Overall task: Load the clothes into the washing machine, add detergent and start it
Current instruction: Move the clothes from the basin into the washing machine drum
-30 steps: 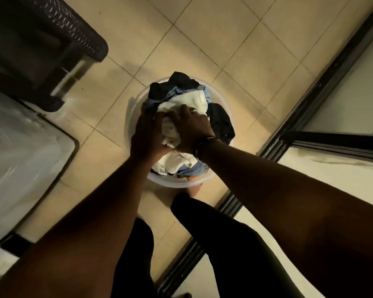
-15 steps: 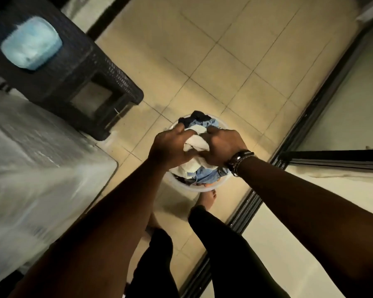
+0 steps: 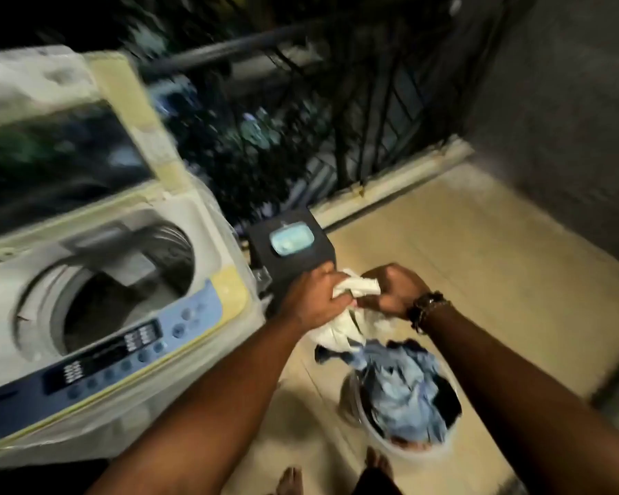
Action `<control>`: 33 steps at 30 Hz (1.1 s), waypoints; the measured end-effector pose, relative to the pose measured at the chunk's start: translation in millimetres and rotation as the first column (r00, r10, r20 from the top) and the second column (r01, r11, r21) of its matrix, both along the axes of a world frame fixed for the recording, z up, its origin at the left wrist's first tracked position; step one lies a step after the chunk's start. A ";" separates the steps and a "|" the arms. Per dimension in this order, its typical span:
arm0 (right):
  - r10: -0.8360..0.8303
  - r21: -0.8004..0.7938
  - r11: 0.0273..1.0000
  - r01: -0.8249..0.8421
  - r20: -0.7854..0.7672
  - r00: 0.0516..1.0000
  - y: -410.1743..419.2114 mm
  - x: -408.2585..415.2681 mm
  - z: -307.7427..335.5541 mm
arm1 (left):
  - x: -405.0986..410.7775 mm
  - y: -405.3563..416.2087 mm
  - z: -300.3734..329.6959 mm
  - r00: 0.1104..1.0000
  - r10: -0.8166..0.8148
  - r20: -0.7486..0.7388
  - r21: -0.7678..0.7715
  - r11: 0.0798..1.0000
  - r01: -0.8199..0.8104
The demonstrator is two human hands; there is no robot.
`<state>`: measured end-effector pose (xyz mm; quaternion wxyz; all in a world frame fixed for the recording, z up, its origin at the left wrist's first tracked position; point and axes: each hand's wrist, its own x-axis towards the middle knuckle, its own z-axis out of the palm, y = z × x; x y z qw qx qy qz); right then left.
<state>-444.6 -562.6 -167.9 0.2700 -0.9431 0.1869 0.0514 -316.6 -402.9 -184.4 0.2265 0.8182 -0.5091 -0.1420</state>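
Observation:
A top-loading washing machine (image 3: pixel 208 251) stands at the left with its lid raised and the drum (image 3: pixel 97 301) open and dark inside. Both hands hold a white garment (image 3: pixel 340 326) lifted above a white basin (image 3: pixel 408 453) on the floor. My left hand (image 3: pixel 317 300) grips the cloth's upper left part; my right hand (image 3: pixel 395 292), with a dark wristband, grips its upper right part. Blue and dark clothes (image 3: pixel 401 384) stay heaped in the basin. A pale blue packet (image 3: pixel 289 239) lies on a dark stool (image 3: pixel 283 259) between the machine and the hands.
A blue control panel (image 3: pixel 129 348) runs along the machine's front edge. A dark balcony railing (image 3: pixel 336 112) closes the far side, with a grey wall (image 3: pixel 558 119) at the right. My bare feet (image 3: pixel 377 466) stand on beige floor tiles (image 3: pixel 479 280) near the basin.
Both hands have lifted the white garment up out of the basin and toward the machine. The view has swung up, bringing the open washing machine and railing into sight.

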 end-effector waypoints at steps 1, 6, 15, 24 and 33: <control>0.052 -0.023 0.998 -0.052 0.016 0.999 8.2 20.3 21.7 | 13.5 14.6 19.3 0.999 0.043 -0.007 -0.030 0.999 -0.044; 0.236 -0.095 0.969 -0.230 0.060 0.970 41.8 108.0 121.3 | 65.2 69.7 111.6 0.969 0.245 -0.018 -0.134 0.960 -0.245; 0.423 -0.003 0.903 -0.429 0.170 0.890 85.1 181.0 238.9 | 101.4 129.1 224.6 0.898 0.437 -0.058 -0.309 0.847 -0.432; 0.549 -0.120 0.835 -0.537 0.248 0.798 150.9 214.9 273.3 | 108.8 199.2 262.7 0.780 0.600 0.178 -0.312 0.786 -0.534; 0.635 -0.326 0.767 -0.552 0.265 0.726 248.7 270.5 233.1 | 142.6 294.5 235.1 0.678 0.686 0.262 -0.267 0.727 -0.633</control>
